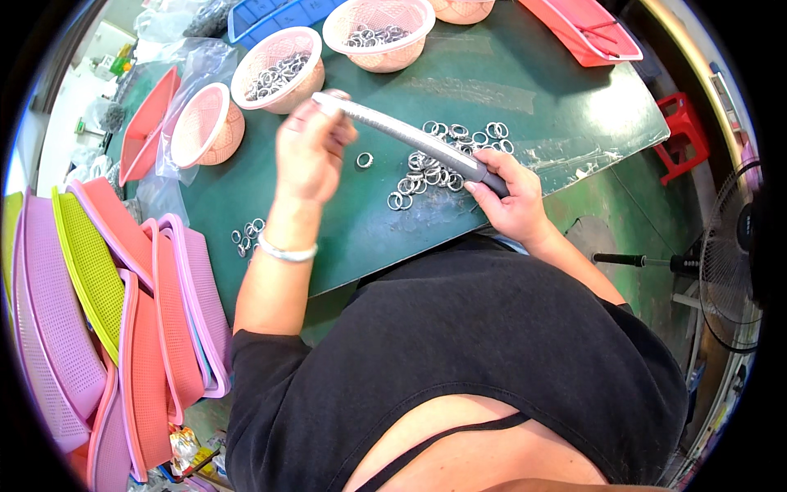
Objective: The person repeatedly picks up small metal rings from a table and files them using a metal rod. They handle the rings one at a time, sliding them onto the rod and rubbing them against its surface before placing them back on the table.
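Observation:
A long grey metal rod (pixel 402 135) stretches between both hands above a green table (pixel 508 90). My right hand (pixel 510 197) grips its dark lower end. My left hand (pixel 310 152) is closed around its upper end; whether a ring is in those fingers is hidden. Under the rod lies a pile of several small metal rings (pixel 447 160). One lone ring (pixel 365 160) lies beside my left hand. A smaller cluster of rings (pixel 246 238) sits near my left forearm, which wears a white bracelet (pixel 287 252).
Pink baskets holding rings (pixel 277 70) (pixel 379 33) stand at the table's far side, an empty one (pixel 206 125) at left. Stacked pink, purple and yellow trays (pixel 123 312) fill the left. A red tray (pixel 582 29), red stool (pixel 679 135) and fan (pixel 730 258) are right.

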Available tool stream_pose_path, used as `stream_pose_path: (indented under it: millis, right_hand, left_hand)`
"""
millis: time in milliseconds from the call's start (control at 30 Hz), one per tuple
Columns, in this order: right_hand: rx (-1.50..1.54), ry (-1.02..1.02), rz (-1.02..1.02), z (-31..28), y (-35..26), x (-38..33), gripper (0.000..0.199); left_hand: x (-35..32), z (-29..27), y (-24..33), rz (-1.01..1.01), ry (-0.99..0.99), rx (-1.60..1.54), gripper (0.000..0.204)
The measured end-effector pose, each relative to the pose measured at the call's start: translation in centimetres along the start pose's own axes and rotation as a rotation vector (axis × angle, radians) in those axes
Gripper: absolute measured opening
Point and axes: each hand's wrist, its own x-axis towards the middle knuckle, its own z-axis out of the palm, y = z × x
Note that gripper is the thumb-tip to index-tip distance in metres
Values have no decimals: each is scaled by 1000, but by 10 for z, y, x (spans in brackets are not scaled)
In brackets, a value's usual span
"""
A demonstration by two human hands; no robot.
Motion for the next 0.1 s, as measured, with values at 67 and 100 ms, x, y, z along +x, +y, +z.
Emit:
stream_pose_path:
  millis: [67, 100]
  right_hand:
    - [52, 9, 43, -1, 3, -3, 34]
    - [41, 0, 28, -2, 4, -3, 36]
  left_hand:
    - [22, -16, 17, 183, 82, 22, 17]
    - [32, -30, 25, 271, 151, 196, 19]
